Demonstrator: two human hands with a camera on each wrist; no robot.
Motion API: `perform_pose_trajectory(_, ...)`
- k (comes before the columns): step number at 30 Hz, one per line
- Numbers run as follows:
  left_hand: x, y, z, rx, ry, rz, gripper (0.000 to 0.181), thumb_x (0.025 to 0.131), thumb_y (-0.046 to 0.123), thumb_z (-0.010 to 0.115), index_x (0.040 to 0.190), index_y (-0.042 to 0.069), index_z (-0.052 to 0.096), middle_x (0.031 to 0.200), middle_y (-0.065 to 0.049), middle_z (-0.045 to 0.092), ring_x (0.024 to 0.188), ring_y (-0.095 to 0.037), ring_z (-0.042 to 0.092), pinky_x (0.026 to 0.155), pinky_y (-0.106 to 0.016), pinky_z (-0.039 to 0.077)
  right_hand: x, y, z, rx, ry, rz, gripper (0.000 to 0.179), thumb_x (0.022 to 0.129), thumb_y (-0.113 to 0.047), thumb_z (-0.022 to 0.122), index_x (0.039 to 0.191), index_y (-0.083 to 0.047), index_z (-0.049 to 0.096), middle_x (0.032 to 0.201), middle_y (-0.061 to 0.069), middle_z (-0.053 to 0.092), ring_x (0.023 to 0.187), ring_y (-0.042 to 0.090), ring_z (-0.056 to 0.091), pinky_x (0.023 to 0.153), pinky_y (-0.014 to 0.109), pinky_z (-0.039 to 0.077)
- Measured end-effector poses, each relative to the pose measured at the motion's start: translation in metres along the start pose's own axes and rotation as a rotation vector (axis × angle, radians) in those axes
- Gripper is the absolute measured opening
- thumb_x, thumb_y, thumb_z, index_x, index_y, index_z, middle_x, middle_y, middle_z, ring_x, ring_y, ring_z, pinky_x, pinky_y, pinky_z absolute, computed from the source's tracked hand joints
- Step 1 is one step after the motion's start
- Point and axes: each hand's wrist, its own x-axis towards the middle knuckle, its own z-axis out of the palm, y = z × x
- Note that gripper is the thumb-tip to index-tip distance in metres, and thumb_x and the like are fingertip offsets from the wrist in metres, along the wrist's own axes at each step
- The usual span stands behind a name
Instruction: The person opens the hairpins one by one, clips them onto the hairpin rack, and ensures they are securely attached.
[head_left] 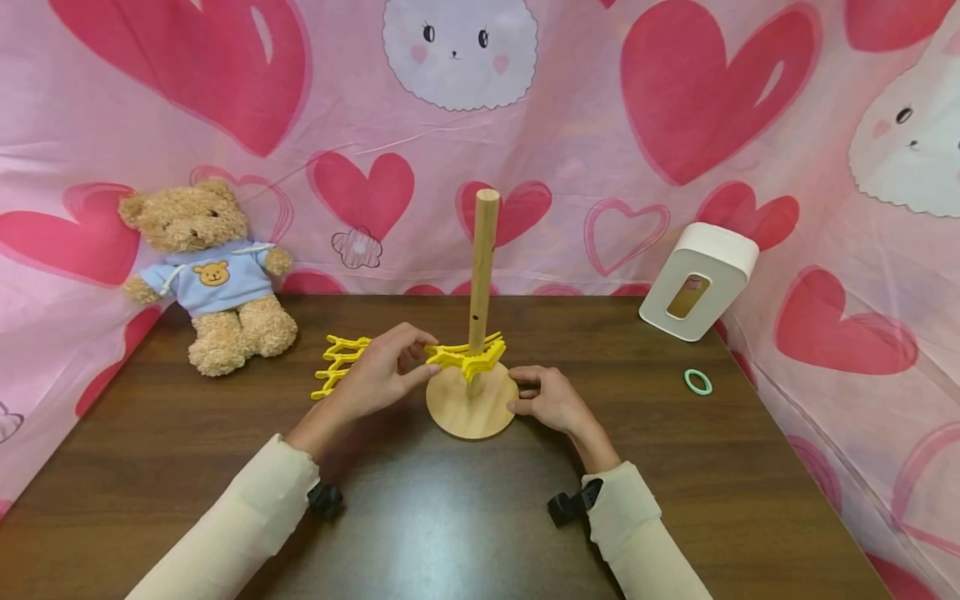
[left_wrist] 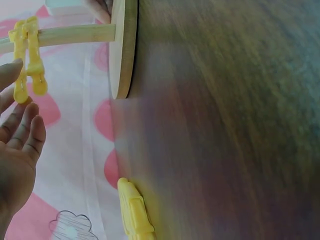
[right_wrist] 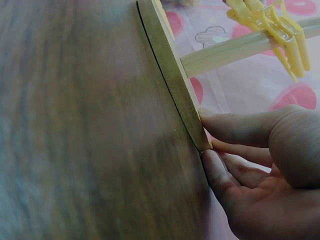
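A wooden stand has an upright round post [head_left: 483,258] on a round base [head_left: 472,417]. Yellow plastic pieces [head_left: 483,362] sit around the lower post, above the base, their arms sticking out to the sides. My left hand [head_left: 386,367] pinches the left end of these pieces between thumb and fingers; in the left wrist view two yellow arms [left_wrist: 32,65] lie side by side there. With thumb and fingertips my right hand [head_left: 551,400] grips the right edge of the base, thumb on top in the right wrist view. More yellow plastic pieces [head_left: 337,367] lie on the table, partly behind my left hand.
A teddy bear [head_left: 217,283] in a blue shirt leans on the pink heart-print cloth [head_left: 367,192] at the back left. On the right stand a tilted white box with an oval window [head_left: 708,275] and, nearer, a mint-green ring [head_left: 697,382]. Everything rests on a dark wooden table [head_left: 450,517].
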Motion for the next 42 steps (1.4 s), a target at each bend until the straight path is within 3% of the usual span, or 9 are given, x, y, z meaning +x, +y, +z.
perform_pose_trajectory(9, -0.004, 0.0, -0.004, -0.026, -0.01, -0.048, 0.039, 0.088, 0.017, 0.082, 0.122, 0.006, 0.064, 0.106, -0.013, 0.065, 0.085, -0.02, 0.06, 0.072, -0.037, 0.053, 0.0, 0.001, 0.0, -0.001, 0.002, 0.001, 0.051, 0.085, 0.0, 0.078, 0.133, 0.006, 0.062, 0.137, 0.022, 0.059, 0.108, 0.032, 0.067, 0.092, 0.041, 0.055)
perform_pose_trajectory(17, -0.011, -0.005, -0.008, -0.045, 0.002, -0.088, 0.041, 0.087, 0.017, 0.083, 0.121, 0.007, 0.064, 0.107, -0.008, 0.065, 0.09, -0.023, 0.062, 0.075, -0.045, 0.055, 0.001, 0.002, -0.001, -0.005, 0.003, 0.001, 0.051, 0.085, 0.0, 0.078, 0.133, 0.006, 0.062, 0.137, 0.022, 0.059, 0.108, 0.031, 0.067, 0.091, 0.041, 0.055)
perform_pose_trajectory(22, -0.016, -0.009, -0.013, -0.052, 0.004, -0.151, 0.043, 0.087, 0.021, 0.083, 0.122, 0.008, 0.063, 0.112, -0.004, 0.065, 0.1, -0.022, 0.063, 0.083, -0.046, 0.056, 0.0, 0.002, 0.0, 0.001, 0.003, 0.0, 0.051, 0.085, 0.001, 0.078, 0.133, 0.006, 0.062, 0.137, 0.023, 0.059, 0.108, 0.031, 0.068, 0.091, 0.04, 0.055)
perform_pose_trajectory(27, -0.022, -0.013, -0.021, -0.045, 0.017, -0.201, 0.043, 0.088, 0.025, 0.082, 0.123, 0.008, 0.064, 0.114, -0.007, 0.065, 0.103, -0.031, 0.062, 0.084, -0.046, 0.054, 0.0, 0.002, 0.0, 0.008, 0.0, -0.006, 0.051, 0.085, 0.001, 0.078, 0.133, 0.006, 0.062, 0.137, 0.023, 0.059, 0.107, 0.031, 0.068, 0.09, 0.04, 0.056)
perform_pose_trajectory(36, -0.037, -0.025, -0.034, -0.071, 0.036, -0.267, 0.043, 0.089, 0.023, 0.081, 0.122, 0.001, 0.064, 0.118, -0.015, 0.067, 0.104, -0.028, 0.063, 0.089, -0.05, 0.053, -0.001, 0.002, -0.001, 0.006, 0.008, -0.005, 0.051, 0.085, 0.001, 0.078, 0.134, 0.006, 0.061, 0.137, 0.023, 0.058, 0.108, 0.032, 0.067, 0.09, 0.041, 0.056)
perform_pose_trajectory(42, -0.053, -0.035, -0.046, -0.025, 0.052, -0.299, 0.042, 0.089, 0.023, 0.081, 0.119, -0.001, 0.065, 0.115, -0.016, 0.068, 0.104, -0.031, 0.064, 0.088, -0.052, 0.053, -0.001, 0.001, -0.001, 0.011, -0.003, -0.008, 0.051, 0.086, 0.001, 0.077, 0.134, 0.007, 0.061, 0.137, 0.023, 0.058, 0.108, 0.033, 0.067, 0.091, 0.04, 0.055)
